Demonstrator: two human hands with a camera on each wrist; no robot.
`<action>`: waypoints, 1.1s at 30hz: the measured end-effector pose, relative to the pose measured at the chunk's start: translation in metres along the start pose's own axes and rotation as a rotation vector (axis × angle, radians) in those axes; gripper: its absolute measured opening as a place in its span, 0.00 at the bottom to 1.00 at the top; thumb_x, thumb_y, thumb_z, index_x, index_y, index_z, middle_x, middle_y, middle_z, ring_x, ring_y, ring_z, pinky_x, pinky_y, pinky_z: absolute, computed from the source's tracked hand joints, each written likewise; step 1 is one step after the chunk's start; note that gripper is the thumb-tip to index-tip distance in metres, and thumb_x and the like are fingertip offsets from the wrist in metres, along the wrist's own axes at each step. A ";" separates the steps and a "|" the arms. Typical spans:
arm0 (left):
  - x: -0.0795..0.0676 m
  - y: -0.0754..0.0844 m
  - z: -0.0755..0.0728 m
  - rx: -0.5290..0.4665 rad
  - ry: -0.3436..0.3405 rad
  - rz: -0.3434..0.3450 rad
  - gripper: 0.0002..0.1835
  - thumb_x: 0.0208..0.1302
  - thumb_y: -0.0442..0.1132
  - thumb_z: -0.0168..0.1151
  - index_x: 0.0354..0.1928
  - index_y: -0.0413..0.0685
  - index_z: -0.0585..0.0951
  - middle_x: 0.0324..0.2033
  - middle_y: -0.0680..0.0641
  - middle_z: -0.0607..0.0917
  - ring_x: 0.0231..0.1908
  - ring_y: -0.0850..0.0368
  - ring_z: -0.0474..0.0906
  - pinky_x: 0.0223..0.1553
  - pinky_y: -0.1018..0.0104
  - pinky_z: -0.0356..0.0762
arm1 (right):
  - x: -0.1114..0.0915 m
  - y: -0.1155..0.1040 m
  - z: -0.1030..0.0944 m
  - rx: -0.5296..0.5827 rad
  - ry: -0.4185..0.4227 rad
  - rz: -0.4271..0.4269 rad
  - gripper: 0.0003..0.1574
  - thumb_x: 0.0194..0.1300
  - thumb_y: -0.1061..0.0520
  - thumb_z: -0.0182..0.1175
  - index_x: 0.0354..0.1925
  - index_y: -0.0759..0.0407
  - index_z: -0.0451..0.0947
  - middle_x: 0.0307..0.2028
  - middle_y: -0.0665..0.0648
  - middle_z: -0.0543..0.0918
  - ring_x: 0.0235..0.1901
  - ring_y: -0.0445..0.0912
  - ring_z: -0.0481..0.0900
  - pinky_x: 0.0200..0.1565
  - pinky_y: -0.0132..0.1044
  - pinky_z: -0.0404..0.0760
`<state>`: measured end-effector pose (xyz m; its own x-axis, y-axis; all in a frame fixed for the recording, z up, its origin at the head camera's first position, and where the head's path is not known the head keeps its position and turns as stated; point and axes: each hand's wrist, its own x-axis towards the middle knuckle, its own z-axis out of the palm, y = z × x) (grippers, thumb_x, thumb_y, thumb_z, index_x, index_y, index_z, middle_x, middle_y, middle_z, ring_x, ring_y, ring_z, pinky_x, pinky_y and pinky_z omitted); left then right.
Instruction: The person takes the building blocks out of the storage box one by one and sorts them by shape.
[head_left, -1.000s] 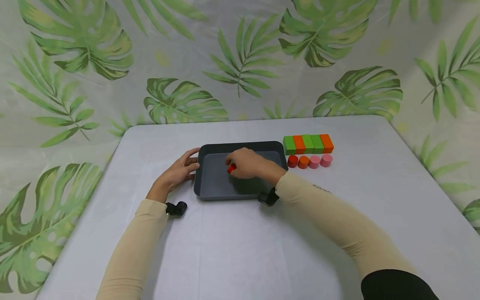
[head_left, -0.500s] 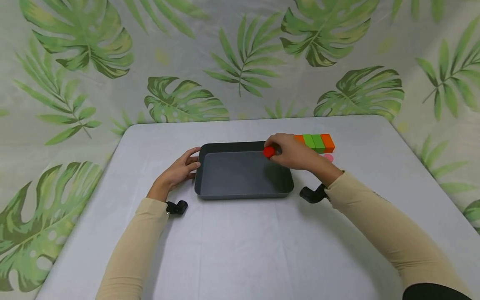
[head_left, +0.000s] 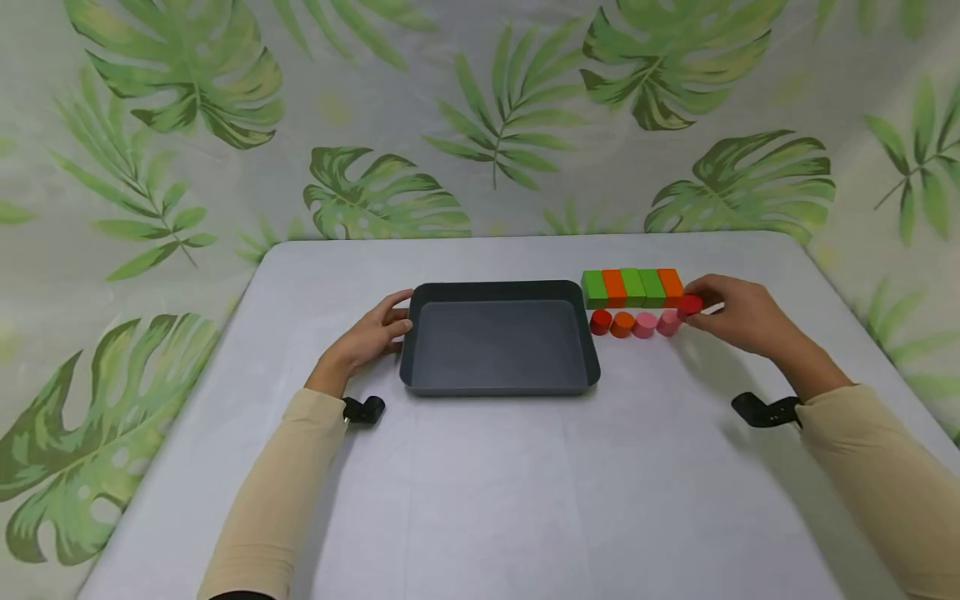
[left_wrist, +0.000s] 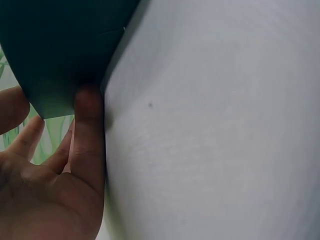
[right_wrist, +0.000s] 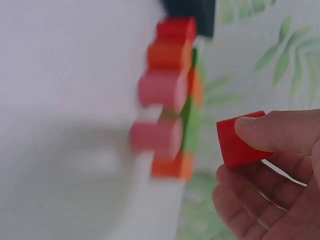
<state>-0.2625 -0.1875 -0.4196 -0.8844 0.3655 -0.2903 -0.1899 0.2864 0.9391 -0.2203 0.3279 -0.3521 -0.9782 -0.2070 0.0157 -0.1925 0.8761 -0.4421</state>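
Observation:
My left hand (head_left: 375, 329) rests against the left side of a dark grey rectangular tray (head_left: 501, 390). Its fingers are fairly straight and spread along the rim; in the left wrist view the thumb (left_wrist: 89, 135) touches the tray's outer wall (left_wrist: 65, 55). With thumb and fingers, my right hand (head_left: 750, 317) pinches a red cylinder block (head_left: 689, 305). That block hangs at the right end of two rows of blocks. In the right wrist view the red cylinder (right_wrist: 244, 140) is tilted between thumb and fingertips, apart from the row.
Right of the tray stands a row of green and orange blocks (head_left: 633, 288). Before it are a red cylinder (head_left: 600, 322), an orange cylinder (head_left: 622, 324), and two pink cylinders, one (head_left: 644, 325) beside the other (head_left: 668, 322). The white table (head_left: 495, 500) meets a leaf-patterned cloth (head_left: 525, 125) behind.
My right hand has carried the red cylinder from over the tray rightward to the end of the block rows. The left hand stays at the tray's side. The view has shifted slightly.

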 end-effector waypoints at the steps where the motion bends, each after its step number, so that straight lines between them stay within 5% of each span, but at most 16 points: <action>1: 0.001 0.000 0.001 -0.002 -0.002 -0.001 0.35 0.77 0.35 0.45 0.79 0.63 0.48 0.76 0.38 0.58 0.72 0.39 0.62 0.70 0.42 0.65 | -0.002 0.010 -0.002 -0.005 -0.005 0.027 0.23 0.63 0.59 0.64 0.54 0.68 0.75 0.47 0.71 0.83 0.49 0.65 0.80 0.41 0.47 0.83; 5: 0.002 0.000 0.002 -0.005 0.005 -0.011 0.35 0.77 0.35 0.45 0.79 0.63 0.48 0.76 0.38 0.58 0.72 0.39 0.61 0.70 0.42 0.64 | -0.003 0.033 -0.002 -0.014 -0.024 0.095 0.24 0.64 0.59 0.62 0.56 0.69 0.74 0.49 0.73 0.82 0.51 0.66 0.77 0.38 0.41 0.79; 16: 0.002 0.000 0.004 0.013 0.017 -0.018 0.35 0.77 0.35 0.46 0.79 0.64 0.48 0.76 0.38 0.58 0.72 0.40 0.62 0.70 0.42 0.65 | 0.011 0.053 0.019 0.000 -0.068 0.180 0.25 0.65 0.60 0.60 0.57 0.71 0.71 0.49 0.75 0.79 0.48 0.64 0.74 0.41 0.47 0.81; 33: 0.002 0.000 0.004 0.016 0.010 -0.011 0.35 0.77 0.35 0.45 0.79 0.64 0.47 0.76 0.38 0.57 0.72 0.40 0.61 0.70 0.42 0.64 | 0.013 0.055 0.027 0.026 -0.143 0.235 0.26 0.66 0.58 0.61 0.58 0.70 0.69 0.52 0.74 0.77 0.49 0.64 0.73 0.45 0.49 0.82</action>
<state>-0.2620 -0.1829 -0.4205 -0.8867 0.3529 -0.2988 -0.1930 0.3048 0.9327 -0.2418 0.3613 -0.4004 -0.9746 -0.0606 -0.2154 0.0420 0.8960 -0.4421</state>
